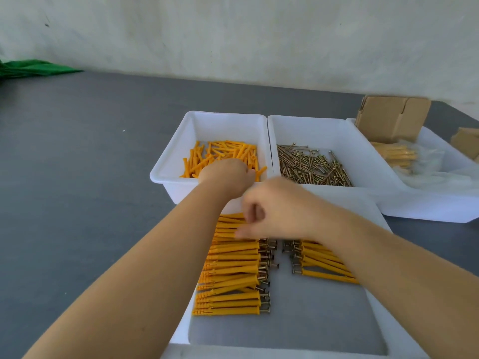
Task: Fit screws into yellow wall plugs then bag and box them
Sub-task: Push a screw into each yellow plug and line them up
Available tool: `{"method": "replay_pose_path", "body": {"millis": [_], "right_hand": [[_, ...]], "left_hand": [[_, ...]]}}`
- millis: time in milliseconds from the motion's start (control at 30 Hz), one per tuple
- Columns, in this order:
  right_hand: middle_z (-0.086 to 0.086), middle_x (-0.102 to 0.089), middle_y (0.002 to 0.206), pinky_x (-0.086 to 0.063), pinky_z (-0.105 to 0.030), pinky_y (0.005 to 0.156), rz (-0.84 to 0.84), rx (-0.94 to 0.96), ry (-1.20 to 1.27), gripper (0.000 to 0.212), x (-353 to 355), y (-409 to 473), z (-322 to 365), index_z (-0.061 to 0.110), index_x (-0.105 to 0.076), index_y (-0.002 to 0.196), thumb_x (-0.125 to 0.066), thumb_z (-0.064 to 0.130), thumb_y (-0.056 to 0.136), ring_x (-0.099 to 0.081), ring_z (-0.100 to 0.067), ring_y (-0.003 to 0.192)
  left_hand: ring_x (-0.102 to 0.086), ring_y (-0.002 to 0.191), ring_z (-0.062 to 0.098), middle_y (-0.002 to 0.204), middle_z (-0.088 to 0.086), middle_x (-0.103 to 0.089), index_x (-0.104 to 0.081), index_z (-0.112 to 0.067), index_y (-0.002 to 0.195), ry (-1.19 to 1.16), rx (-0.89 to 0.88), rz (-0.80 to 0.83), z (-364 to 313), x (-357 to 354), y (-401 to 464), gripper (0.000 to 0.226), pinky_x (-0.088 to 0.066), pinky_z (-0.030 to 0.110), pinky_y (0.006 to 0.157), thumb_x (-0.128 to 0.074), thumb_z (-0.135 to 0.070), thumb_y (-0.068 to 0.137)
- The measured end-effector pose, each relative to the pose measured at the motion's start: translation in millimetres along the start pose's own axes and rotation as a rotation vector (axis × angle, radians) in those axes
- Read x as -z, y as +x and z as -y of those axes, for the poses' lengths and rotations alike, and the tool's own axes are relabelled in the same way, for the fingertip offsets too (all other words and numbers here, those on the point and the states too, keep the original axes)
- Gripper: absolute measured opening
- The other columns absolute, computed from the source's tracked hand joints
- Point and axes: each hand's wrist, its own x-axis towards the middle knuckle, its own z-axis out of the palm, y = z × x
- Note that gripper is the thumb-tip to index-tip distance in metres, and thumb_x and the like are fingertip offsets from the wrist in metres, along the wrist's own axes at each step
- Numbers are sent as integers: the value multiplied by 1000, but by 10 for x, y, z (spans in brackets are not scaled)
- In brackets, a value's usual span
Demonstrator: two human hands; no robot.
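Fitting step in hand. The left hand (226, 177) reaches into the far-left tub (166, 161) of loose yellow plugs (223, 151); its fingers are hidden, so its grip cannot be told. The right hand (274, 208) is blurred, fingers curled, over the fitted plugs (233, 270) rowed in the near tray (311, 320); whether it holds anything cannot be told. Next, in my judgement: one plug, then one screw from the screws (311, 165) in the middle tub.

Left hand (225, 177) among yellow plugs (223, 154)

Bare grey table (85, 161) lies left; white bins (308, 130) crowd right.
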Motion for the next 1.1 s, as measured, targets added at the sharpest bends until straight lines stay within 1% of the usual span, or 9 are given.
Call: {"method": "replay_pose_path", "body": {"millis": [100, 167, 333, 400, 700, 767, 867, 967, 1100], "right_hand": [[8, -62, 69, -48, -29, 62, -438, -241, -16, 24, 146, 89, -429, 22, -68, 75, -68, 42, 89, -58, -12, 68], [2, -66, 81, -46, -31, 67, -515, -430, -93, 20, 212, 110, -771, 20, -68, 82, -60, 34, 94, -60, -20, 77], [-10, -52, 145, -39, -38, 104, 102, -731, 6, 47, 137, 174, -1258, 15, -60, 134, -45, 45, 101, -48, -30, 130], [-6, -44, 153, -30, -41, 114, 242, -717, 51, 50, 143, 201, -1265, 18, -54, 140, -38, 48, 103, -39, -27, 139], [-2, -58, 102, -40, -34, 83, 207, -736, 126, 35, 116, 197, -1338, 17, -62, 88, -41, 41, 102, -53, -16, 89], [-2, -58, 82, -39, -32, 67, 154, -742, 147, 36, 106, 198, -1346, 16, -58, 73, -47, 39, 99, -52, -15, 73], [1, -40, 57, -29, -29, 52, 31, -762, 162, 44, 99, 184, -1354, 15, -43, 56, -58, 32, 94, -39, -16, 53], [0, -45, 60, -33, -29, 55, 43, -740, 169, 45, 113, 158, -1317, 14, -48, 57, -57, 36, 96, -44, -16, 57], [-3, -59, 96, -43, -35, 86, 189, -709, 156, 38, 127, 162, -1279, 15, -64, 90, -41, 42, 102, -56, -19, 92]], "left_hand": [[-47, 68, 20, 71, 2, -50, -54, -13, 73, 66, 3, 124, -42, 10, 12, 57, -40, 34, 66, -23, -51, 102], [-48, 71, 20, 70, 2, -49, -48, -16, 66, 40, 5, 143, -46, 19, 15, 59, -42, 38, 74, -19, -52, 102], [-45, 63, 17, 66, 1, -47, -46, -17, 62, 26, -39, 100, -17, -2, 10, 55, -39, 34, 65, -23, -47, 102], [-51, 65, 17, 67, 0, -53, -56, -16, 68, 24, -79, 65, 0, -27, 7, 59, -37, 31, 58, -22, -51, 101], [-50, 58, 20, 58, 1, -50, -54, -17, 61, -164, -208, -16, 48, -9, -64, 52, -39, 32, 54, -43, -55, 95], [-62, 76, 19, 80, 1, -68, -71, -19, 83, -223, -244, -71, 55, 6, -85, 40, -52, 35, 66, -53, -54, 92], [-64, 93, 13, 107, -4, -71, -71, -21, 115, -338, -268, -195, 60, 30, -108, 31, -52, 29, 80, -64, -40, 91], [-65, 105, 15, 120, 2, -69, -67, -14, 124, -361, -229, -265, 63, 21, -95, 31, -49, 26, 90, -59, -10, 94], [-71, 89, 10, 106, 5, -73, -71, -9, 114, -468, -176, -329, 67, 5, -102, 30, -50, 18, 77, -48, 0, 98]]}}
